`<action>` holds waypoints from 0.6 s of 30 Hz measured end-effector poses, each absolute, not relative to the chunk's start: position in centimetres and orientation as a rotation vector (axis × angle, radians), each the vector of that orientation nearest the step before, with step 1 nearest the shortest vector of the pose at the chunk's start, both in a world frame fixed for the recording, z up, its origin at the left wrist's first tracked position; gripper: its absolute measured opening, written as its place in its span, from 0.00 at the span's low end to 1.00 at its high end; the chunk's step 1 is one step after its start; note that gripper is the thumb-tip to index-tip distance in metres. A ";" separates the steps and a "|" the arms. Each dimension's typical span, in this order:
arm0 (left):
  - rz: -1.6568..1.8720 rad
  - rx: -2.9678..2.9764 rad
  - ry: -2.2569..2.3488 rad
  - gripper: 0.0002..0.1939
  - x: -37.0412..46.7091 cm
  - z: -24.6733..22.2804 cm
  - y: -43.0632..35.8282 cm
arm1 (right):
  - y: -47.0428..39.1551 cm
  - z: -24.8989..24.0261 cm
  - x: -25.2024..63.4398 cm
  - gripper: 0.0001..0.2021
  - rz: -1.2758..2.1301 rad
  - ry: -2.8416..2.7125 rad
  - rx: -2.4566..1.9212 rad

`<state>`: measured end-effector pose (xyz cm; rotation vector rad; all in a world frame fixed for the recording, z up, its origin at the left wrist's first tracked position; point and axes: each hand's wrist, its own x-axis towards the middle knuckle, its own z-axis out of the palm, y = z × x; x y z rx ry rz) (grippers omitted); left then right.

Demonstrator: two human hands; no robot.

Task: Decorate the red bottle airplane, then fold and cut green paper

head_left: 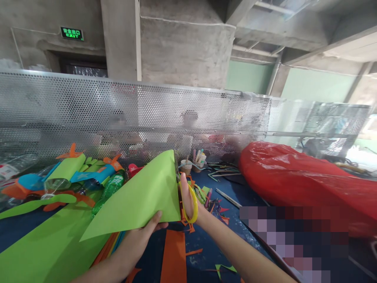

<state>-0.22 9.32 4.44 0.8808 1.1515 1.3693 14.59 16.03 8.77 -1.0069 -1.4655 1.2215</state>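
A bright green paper sheet [144,192] stands raised and curved in front of me. My left hand [151,227] pinches its lower edge, thumb on the near side and fingers behind. At the sheet's right edge, my right hand [185,193] is closed on scissors with yellow handles [194,208]. Their dark blades run upward along that edge, partly hidden by the paper, so I cannot tell whether they are apart. Below lies an orange paper strip [173,255]. Another green sheet [47,243] lies flat at the left.
Bottles wrapped in coloured paper [79,169] crowd the left. Markers in a cup [200,159] stand at the back, before a perforated metal screen [176,102] with people behind it. A large red plastic bag [300,173] fills the right. Paper scraps [219,212] litter the blue tabletop.
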 end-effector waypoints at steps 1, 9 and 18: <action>1.364 0.890 1.162 0.04 -0.2 4.6 9.2 | 16.0 8.8 14.6 0.40 1.243 -1.476 -0.955; 1.293 1.003 1.311 0.02 -0.2 5.8 8.6 | 15.8 8.9 14.4 0.42 1.293 -1.458 -0.939; 1.325 0.962 1.265 0.05 -0.1 5.5 8.7 | 15.2 9.4 14.1 0.42 1.272 -1.425 -1.000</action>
